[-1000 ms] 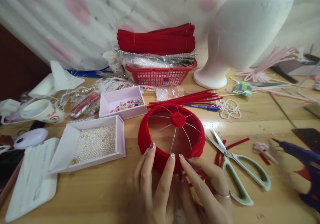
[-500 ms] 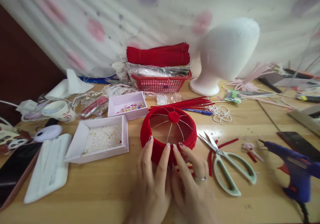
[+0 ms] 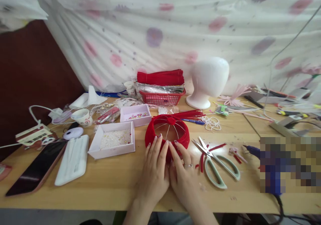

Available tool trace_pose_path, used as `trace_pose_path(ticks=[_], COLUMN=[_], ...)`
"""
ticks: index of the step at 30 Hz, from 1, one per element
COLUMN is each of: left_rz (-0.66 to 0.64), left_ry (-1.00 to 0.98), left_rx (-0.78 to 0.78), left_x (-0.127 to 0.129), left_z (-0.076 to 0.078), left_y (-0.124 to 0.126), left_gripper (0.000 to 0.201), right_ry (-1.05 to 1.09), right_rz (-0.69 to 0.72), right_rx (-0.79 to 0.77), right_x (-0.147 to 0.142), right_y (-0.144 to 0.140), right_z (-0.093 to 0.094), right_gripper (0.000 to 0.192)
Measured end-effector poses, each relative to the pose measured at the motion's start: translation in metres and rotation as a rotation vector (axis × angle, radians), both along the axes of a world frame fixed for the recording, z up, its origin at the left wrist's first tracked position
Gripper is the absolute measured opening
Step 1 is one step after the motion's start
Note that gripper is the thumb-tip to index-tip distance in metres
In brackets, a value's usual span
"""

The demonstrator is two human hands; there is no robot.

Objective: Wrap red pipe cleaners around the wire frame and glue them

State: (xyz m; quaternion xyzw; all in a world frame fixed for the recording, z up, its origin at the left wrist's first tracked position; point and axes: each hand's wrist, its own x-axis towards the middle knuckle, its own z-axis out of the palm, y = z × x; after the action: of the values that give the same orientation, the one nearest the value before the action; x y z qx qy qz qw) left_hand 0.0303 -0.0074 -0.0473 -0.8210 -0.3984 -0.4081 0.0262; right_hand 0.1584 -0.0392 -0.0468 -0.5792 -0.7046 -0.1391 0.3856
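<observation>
A round red frame (image 3: 186,131), wrapped in fuzzy chenille stems, sits on the table in front of me. Thin pale wires run inward from its rim to a red disc (image 3: 171,119). My left hand (image 3: 154,164) presses its fingers on the near-left rim. Beside it, my right hand (image 3: 182,171), with a ring on one finger, has its fingertips on the near-right rim. Both hands grip the frame's near wall, thumbs hidden low between them. Scissors (image 3: 210,154) lie partly open to the right, over cut red chenille pieces (image 3: 217,147).
Left are a box of pearl beads (image 3: 111,152), a box of gems (image 3: 135,120), a white power bank (image 3: 72,161) and a phone (image 3: 36,168). Behind stand a red basket (image 3: 162,98) and a foam head (image 3: 209,78). A glue gun (image 3: 253,151), partly pixelated, lies right.
The view has tilted up and pulled back, so more curtain and the table's front edge show. Left-hand fingers sit closer together on the rim; both hands stay on the frame.
</observation>
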Motion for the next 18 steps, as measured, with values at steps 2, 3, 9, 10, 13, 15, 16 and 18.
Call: trace_pose_path(ticks=[2,3,9,10,13,15,16,18], left_rz=[-0.011,-0.014,0.011,0.017,0.027,0.033,0.034,0.028], left_ry=[-0.012,-0.015,0.010,0.014,0.027,0.038,0.043,0.053], left_rx=[0.001,0.006,0.055,0.065,0.102,0.125,0.135,0.154], left_x=[-0.001,-0.001,0.000,0.000,0.000,-0.001,-0.002,-0.004], left_z=[0.000,0.001,0.004,0.005,0.009,0.012,0.013,0.016], left_y=[0.001,0.001,0.006,0.007,0.012,0.016,0.018,0.023], left_gripper=[0.053,0.052,0.050,0.050,0.049,0.048,0.047,0.044], right_ry=[0.011,0.019,0.046,0.038,0.014,-0.002,-0.011,-0.023], right_rz=[0.010,0.022,0.081,0.085,0.096,0.104,0.107,0.120], right_rx=[0.000,0.001,0.044,0.043,0.016,0.002,-0.002,0.006], right_x=[0.000,-0.001,0.000,0.001,0.001,0.000,-0.001,-0.003], right_y=[0.001,0.001,-0.001,-0.002,0.000,0.002,0.002,0.000], right_z=[-0.001,-0.002,-0.002,-0.002,-0.003,-0.004,-0.003,0.000], right_gripper=[0.060,0.060,0.062,0.062,0.062,0.063,0.063,0.060])
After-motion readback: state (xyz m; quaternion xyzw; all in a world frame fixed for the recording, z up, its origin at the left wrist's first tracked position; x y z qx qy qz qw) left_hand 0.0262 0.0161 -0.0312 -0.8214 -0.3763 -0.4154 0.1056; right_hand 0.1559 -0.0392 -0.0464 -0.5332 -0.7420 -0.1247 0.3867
